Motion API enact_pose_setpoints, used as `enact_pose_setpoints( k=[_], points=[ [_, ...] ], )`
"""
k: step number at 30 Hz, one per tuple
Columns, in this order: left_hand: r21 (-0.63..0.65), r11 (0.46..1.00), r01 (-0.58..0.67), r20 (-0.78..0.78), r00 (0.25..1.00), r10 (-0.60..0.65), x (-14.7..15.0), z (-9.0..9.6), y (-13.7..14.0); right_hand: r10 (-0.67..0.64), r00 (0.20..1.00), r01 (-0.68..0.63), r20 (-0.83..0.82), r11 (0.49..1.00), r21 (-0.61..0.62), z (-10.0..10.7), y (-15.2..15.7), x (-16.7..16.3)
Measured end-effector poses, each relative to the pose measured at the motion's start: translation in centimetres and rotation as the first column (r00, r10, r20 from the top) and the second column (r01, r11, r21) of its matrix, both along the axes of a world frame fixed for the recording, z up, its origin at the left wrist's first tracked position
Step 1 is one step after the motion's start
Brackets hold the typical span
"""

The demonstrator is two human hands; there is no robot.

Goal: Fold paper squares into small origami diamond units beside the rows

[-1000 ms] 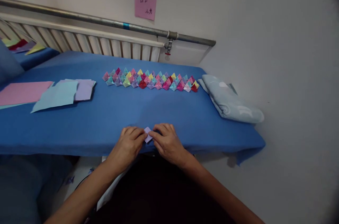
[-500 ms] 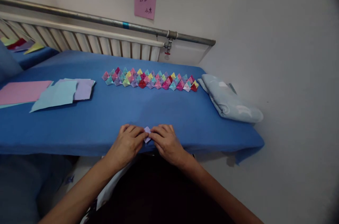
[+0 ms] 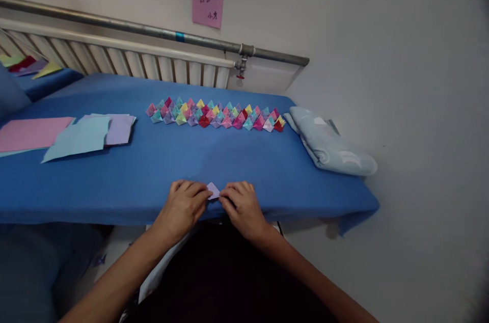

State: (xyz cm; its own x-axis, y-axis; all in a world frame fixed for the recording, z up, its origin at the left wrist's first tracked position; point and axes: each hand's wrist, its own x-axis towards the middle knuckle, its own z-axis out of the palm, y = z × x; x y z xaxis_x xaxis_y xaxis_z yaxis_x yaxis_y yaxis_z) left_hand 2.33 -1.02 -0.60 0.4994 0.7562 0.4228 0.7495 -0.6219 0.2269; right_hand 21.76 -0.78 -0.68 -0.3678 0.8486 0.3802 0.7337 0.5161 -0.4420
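A small piece of folded lilac paper (image 3: 213, 191) lies between my hands near the front edge of the blue-covered table (image 3: 168, 160). My left hand (image 3: 187, 206) pinches its left corner between thumb and fingers. At the right corner, the thumb and fingertips of my right hand (image 3: 242, 208) are closed on it. The paper now looks roughly triangular, with its point away from me. Beyond my hands, several rows of small folded paper pieces (image 3: 216, 118) in many colours stand in a long band.
To the left lie sheets of pink paper (image 3: 34, 132), light blue paper (image 3: 80, 137) and lilac paper (image 3: 120, 129). A folded light blue blanket (image 3: 328, 142) rests at the right end. Behind the table run a radiator (image 3: 153, 65) and a metal pipe (image 3: 126, 26); a pink note (image 3: 207, 2) hangs above.
The lilac paper has gone from a small diamond to a wider triangle, its lower point no longer showing. My right hand has shifted slightly right, away from my left.
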Motion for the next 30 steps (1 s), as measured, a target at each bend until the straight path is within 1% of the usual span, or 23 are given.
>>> enact_pose_setpoints(
  k=[5,11,16,22,26,30],
  points=[
    [0.02,1.0,-0.023,0.045,0.999,0.022,0.1,-0.5,0.0,-0.023,0.999,0.02,-0.048,0.998,-0.065,0.4,0.1,-0.2],
    [0.002,0.999,-0.039,0.071,0.997,0.039,0.2,-0.7,0.1,-0.033,0.997,0.03,-0.075,0.998,-0.052,0.3,-0.1,-0.1],
    [0.002,0.999,-0.054,0.073,0.996,0.054,0.3,-0.6,0.1,-0.033,0.999,0.031,-0.024,0.997,-0.075,0.3,0.0,-0.2],
    [-0.106,0.988,-0.113,0.089,0.989,0.122,0.7,-0.1,0.2,-0.044,0.999,0.044,0.003,0.988,-0.146,1.1,0.4,-0.4],
    [-0.187,0.969,-0.162,0.091,0.979,0.181,0.9,0.1,0.5,-0.045,0.999,0.044,-0.002,0.987,-0.154,1.1,0.8,-0.4],
    [-0.26,0.947,-0.188,0.132,0.965,0.228,0.8,0.0,1.1,-0.06,0.998,0.059,-0.001,0.984,-0.168,1.0,1.3,-0.5]
  ],
)
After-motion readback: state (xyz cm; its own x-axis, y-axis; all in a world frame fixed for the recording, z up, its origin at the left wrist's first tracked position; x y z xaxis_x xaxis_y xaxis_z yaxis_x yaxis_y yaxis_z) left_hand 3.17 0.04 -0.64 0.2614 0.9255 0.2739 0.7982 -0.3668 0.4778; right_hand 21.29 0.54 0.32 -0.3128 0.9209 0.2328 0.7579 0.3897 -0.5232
